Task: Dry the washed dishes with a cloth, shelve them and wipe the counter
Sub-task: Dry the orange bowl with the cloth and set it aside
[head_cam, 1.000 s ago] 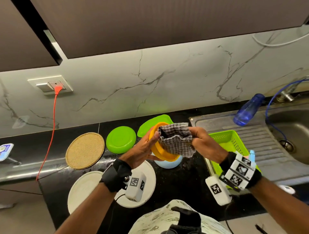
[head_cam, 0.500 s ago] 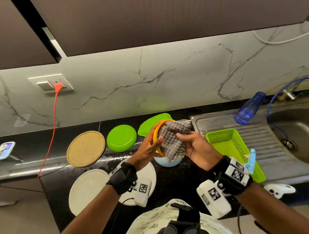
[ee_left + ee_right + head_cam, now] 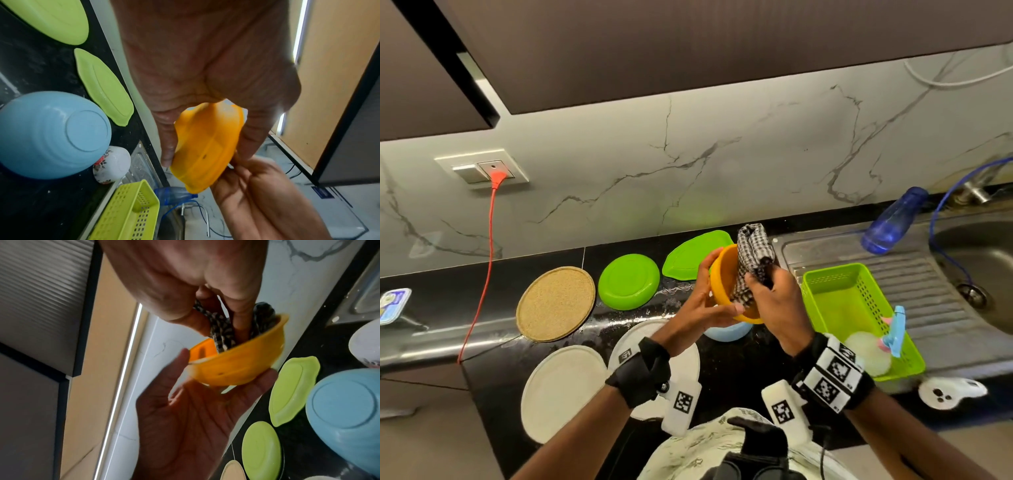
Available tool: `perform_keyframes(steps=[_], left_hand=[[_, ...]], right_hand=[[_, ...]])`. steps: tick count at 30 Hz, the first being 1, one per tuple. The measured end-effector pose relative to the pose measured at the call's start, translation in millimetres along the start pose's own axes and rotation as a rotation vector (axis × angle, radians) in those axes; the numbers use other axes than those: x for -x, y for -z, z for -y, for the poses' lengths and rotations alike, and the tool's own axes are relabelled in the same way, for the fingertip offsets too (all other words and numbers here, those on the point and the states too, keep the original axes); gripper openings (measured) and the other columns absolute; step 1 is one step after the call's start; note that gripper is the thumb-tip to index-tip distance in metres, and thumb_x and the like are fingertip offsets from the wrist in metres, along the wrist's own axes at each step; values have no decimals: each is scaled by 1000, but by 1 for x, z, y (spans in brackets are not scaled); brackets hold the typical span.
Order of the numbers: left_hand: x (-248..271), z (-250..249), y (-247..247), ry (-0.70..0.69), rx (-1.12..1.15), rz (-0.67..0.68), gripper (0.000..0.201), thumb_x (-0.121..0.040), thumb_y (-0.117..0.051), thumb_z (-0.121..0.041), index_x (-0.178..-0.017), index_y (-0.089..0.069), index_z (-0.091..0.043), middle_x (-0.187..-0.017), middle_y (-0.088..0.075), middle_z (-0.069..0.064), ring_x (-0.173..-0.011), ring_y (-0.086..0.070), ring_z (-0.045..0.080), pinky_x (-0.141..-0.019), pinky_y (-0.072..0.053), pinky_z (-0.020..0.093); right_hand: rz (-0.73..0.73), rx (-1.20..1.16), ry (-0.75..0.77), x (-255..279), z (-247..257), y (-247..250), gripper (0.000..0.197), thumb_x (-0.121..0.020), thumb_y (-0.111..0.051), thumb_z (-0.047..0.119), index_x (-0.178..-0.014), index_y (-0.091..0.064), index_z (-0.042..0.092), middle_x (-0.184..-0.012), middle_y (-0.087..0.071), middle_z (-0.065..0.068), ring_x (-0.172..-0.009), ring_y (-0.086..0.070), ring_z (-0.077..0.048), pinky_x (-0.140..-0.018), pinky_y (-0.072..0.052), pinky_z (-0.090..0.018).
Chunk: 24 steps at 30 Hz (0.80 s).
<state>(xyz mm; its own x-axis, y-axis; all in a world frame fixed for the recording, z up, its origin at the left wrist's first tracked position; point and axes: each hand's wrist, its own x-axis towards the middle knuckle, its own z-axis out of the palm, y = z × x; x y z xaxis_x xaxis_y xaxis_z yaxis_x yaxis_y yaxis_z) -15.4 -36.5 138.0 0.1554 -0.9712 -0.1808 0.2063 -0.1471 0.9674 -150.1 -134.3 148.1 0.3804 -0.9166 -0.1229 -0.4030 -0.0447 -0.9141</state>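
Note:
My left hand (image 3: 709, 294) holds an orange plastic bowl (image 3: 720, 281) above the black counter, tilted on its side, fingers on the rim and thumb under the base (image 3: 205, 146). My right hand (image 3: 763, 291) grips a black-and-white checked cloth (image 3: 755, 250) and presses it into the bowl's inside (image 3: 222, 332). The cloth's free end sticks up above the rim. A light blue bowl (image 3: 726, 334) lies upside down on the counter just below the hands.
A round green plate (image 3: 628, 281), a leaf-shaped green plate (image 3: 688, 257), a cork mat (image 3: 554, 303) and two white plates (image 3: 561, 390) lie left. A green basket (image 3: 832, 270) sits on the drainboard, with a blue bottle (image 3: 890, 222) and the sink (image 3: 979, 246) beyond.
The cloth, earlier draped over the bowl's rim, is now bunched and pushed inside it. My right hand turned downward, and the bowl tipped further onto its side.

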Motion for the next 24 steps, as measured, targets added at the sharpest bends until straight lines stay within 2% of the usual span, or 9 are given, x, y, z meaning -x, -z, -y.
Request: perform_keyframes(steps=[4,8,11,13,15,17,20,22,24], left_hand=[[4,4,1,-41,-82,-5,95,-85,-74,-13,-155,-21,-50,-155,-41,-12,-138,-50,19,-106,-50,54],[3,-5,14,-5,-36,13,95,-84,-76,-7,-154,-28,-49,-155,-44,-2,-137,-53,26,-101,-54,53],[3,-19,23,48,83,25,94,-83,-78,-5,-156,-31,-41,-145,-57,5,-126,-62,33,-90,-59,50],[2,-28,30,59,120,26,100,-73,-91,-22,-155,-34,-30,-140,-63,7,-125,-63,34,-90,-58,52],[3,-36,33,76,122,16,101,-57,-98,-38,-143,-47,-25,-130,-69,1,-121,-66,27,-87,-60,43],[5,-40,37,67,115,25,96,-52,-99,-42,-134,-52,-27,-126,-71,-7,-118,-67,20,-84,-60,34],[6,-37,37,76,134,53,94,-60,-96,-35,-140,-49,-25,-132,-68,-4,-124,-64,24,-85,-60,37],[6,-33,34,103,160,65,95,-65,-95,-30,-146,-46,-24,-136,-66,1,-126,-63,27,-86,-60,40],[4,-30,31,127,195,58,88,-74,-90,-18,-149,-45,-28,-138,-65,6,-127,-62,33,-86,-60,42]], right_hand=[[-36,-53,-61,-4,0,-11,37,-100,-61,15,-137,-60,9,-125,-68,-6,-116,-62,-20,-81,-47,-21],[-4,-202,-151,-8,5,-12,43,-98,-59,6,-141,-52,7,-131,-62,-10,-119,-59,-21,-81,-48,-19],[125,-182,23,-8,13,-9,45,-94,-56,8,-139,-54,5,-129,-64,-12,-116,-61,-22,-73,-48,-6],[296,-174,233,-9,17,-3,52,-83,-51,8,-134,-60,4,-124,-69,-11,-116,-65,-22,-87,-53,-14],[461,-113,395,-9,22,5,50,-79,-51,6,-128,-64,6,-121,-70,-8,-116,-65,-22,-98,-54,-28],[559,-9,489,-12,24,13,45,-80,-54,19,-121,-68,8,-118,-71,-5,-114,-64,-20,-99,-53,-29],[606,55,524,-14,21,25,50,-78,-52,20,-125,-67,8,-120,-71,-3,-114,-64,-15,-100,-53,-31],[603,7,506,-16,19,33,62,-71,-47,25,-125,-67,5,-118,-72,-7,-112,-67,-17,-96,-56,-29],[441,-20,466,-20,15,43,69,-64,-44,30,-121,-69,1,-109,-75,-10,-103,-71,-21,-85,-60,-28]])
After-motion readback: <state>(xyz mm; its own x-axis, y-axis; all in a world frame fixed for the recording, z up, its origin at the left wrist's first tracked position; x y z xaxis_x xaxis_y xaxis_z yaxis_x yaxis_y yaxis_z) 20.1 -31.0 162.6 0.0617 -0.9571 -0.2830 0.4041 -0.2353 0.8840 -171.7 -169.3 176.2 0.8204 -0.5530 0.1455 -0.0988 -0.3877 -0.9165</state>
